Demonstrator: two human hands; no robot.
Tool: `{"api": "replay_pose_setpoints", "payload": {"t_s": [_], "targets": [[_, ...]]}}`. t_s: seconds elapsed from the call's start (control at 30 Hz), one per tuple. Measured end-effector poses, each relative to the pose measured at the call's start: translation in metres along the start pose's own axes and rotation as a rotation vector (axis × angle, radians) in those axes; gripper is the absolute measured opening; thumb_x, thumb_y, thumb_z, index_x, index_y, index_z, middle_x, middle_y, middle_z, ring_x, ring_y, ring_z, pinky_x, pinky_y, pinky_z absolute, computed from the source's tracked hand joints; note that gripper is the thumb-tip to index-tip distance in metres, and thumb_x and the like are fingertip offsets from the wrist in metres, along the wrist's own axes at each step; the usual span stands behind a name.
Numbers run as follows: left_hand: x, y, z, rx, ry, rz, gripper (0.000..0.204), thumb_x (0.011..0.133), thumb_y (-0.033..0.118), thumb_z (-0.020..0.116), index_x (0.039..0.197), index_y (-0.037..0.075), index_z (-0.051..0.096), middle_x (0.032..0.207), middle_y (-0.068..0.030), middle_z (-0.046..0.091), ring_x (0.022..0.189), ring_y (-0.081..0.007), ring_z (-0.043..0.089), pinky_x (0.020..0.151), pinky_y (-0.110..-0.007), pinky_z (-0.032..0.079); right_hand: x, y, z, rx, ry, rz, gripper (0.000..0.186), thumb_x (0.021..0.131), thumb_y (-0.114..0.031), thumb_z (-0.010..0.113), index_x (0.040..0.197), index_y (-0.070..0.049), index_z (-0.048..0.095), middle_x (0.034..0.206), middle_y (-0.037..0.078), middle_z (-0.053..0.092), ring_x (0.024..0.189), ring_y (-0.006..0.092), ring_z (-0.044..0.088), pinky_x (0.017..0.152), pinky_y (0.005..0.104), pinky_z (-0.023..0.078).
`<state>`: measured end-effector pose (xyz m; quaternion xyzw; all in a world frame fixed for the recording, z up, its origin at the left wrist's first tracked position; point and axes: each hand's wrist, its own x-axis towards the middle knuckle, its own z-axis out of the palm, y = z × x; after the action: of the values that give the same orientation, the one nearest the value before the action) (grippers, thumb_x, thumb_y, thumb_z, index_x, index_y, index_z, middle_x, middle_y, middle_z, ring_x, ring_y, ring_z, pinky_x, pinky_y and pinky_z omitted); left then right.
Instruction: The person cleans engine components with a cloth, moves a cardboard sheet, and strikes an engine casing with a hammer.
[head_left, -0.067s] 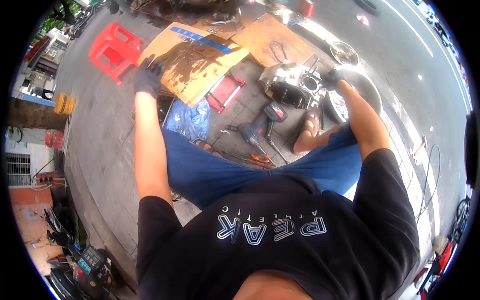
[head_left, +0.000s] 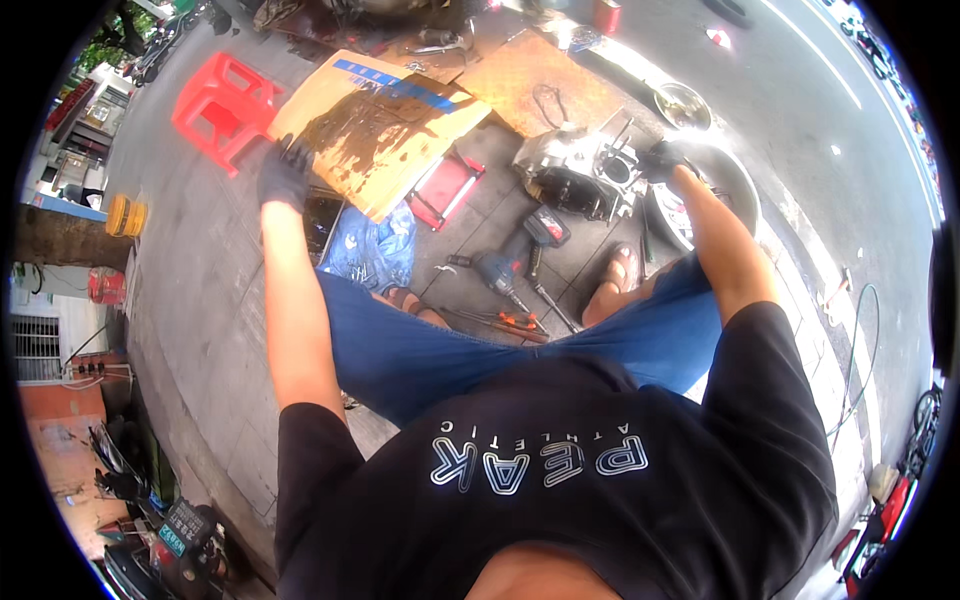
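My left hand (head_left: 284, 177), in a dark glove, is at the left edge of a stained cardboard sheet (head_left: 385, 125), its fingers closed over that edge. The sheet is tilted above a small red stand (head_left: 446, 192) and a blue plastic bag (head_left: 372, 243). My right hand (head_left: 660, 160), also gloved, touches the right side of a bare metal engine case (head_left: 572, 168). Its dark fingers blend into the shadow there, so their grip cannot be made out. Right beside that hand stands a round metal basin (head_left: 752, 205) with parts in it.
A cordless impact wrench (head_left: 505, 265) and orange-handled pliers (head_left: 520, 320) lie between my feet. A red plastic stool (head_left: 215, 112) stands at the far left. Beyond the engine case lies a brown board (head_left: 540, 80), with a smaller metal bowl (head_left: 683, 105) to its right.
My left hand and the cardboard's left edge have shifted slightly nearer and to the left. The whole picture has moved a little too. My right hand stays at the engine case.
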<state>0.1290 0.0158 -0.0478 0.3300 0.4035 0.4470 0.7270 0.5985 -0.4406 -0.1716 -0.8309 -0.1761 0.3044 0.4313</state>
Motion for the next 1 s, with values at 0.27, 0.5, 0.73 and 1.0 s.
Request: {"api": "replay_pose_setpoints", "payload": {"t_s": [0.27,0.5,0.73,1.0], "targets": [[0.050,0.036,-0.078,-0.003,0.039,-0.075,0.035,0.095,0.025,0.042,0.125,0.007,0.047,0.122,-0.0068,0.051,0.120,-0.0157,0.044,0.104,-0.038,0.035,0.009,0.023,0.005,-0.260,-0.067,0.064,0.015,0.076,-0.017,0.061,0.084,-0.005,0.067,0.090,0.011,0.066,0.087,0.0244,0.062,0.077,0.0362,0.048],[0.032,0.061,-0.061,0.256,0.096,-0.065,0.041,0.094,0.028,0.046,0.129,0.006,0.042,0.123,-0.0055,0.052,0.115,-0.0172,0.047,0.101,-0.038,0.037,0.078,0.129,0.009,-0.168,-0.327,0.126,0.015,0.076,-0.018,0.057,0.077,-0.009,0.070,0.091,0.008,0.067,0.094,0.0254,0.061,0.085,0.0358,0.048],[0.044,0.057,-0.053,0.180,0.009,-0.075,0.034,0.093,0.022,0.046,0.124,0.007,0.048,0.118,-0.0080,0.054,0.113,-0.0158,0.049,0.097,-0.034,0.039,0.098,0.219,-0.056,-0.202,-0.427,0.205,0.018,0.087,-0.026,0.056,0.092,-0.011,0.064,0.092,0.006,0.066,0.082,0.0224,0.063,0.073,0.0377,0.052],[0.037,0.045,-0.032,-1.524,0.406,-0.147,0.044,0.097,0.030,0.029,0.137,0.015,0.039,0.142,0.0030,0.039,0.132,-0.0155,0.032,0.110,-0.040,0.017,0.042,0.157,-0.060,-0.756,-0.369,0.276,0.032,0.080,-0.029,0.060,0.107,-0.013,0.066,0.108,0.012,0.065,0.099,0.0274,0.061,0.086,0.0363,0.049]]}}
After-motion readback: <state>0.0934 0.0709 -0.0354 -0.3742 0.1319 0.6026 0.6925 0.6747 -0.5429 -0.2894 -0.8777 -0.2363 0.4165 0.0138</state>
